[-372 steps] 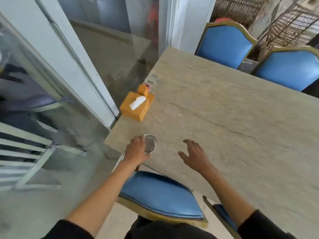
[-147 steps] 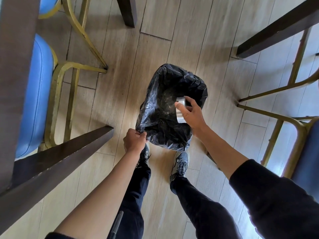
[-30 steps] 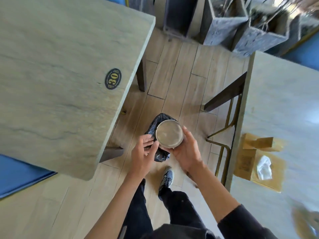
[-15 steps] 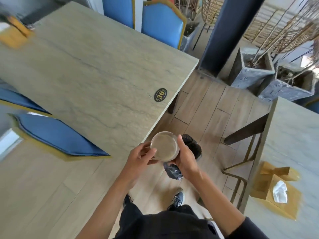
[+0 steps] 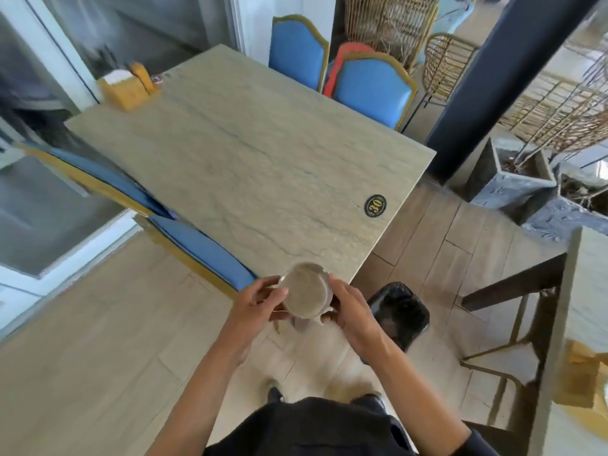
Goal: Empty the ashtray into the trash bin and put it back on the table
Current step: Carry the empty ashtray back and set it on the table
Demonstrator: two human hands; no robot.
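Wooden floor planks [image 5: 98, 324] run under you, and a pale stone-look desk [image 5: 263, 153] stands in front. Your left hand [image 5: 255, 307] and your right hand [image 5: 353, 311] hold the round ashtray [image 5: 306, 290] between them, fingers curled against its two sides, the left on its left wall and the right on its right wall. You hold it in the air just beside the near corner of the desk, with the open side up; it does not touch the desk. Just to the right of your right hand, the trash bin [image 5: 399, 312] with a black bag stands on the floor. On the desk near its right edge sits a dark oval number plate [image 5: 375, 205] that reads 30. At the far left corner is a yellow tissue box [image 5: 123, 88]. Blue chairs [image 5: 373, 88] stand along the far side and the left side of the desk.
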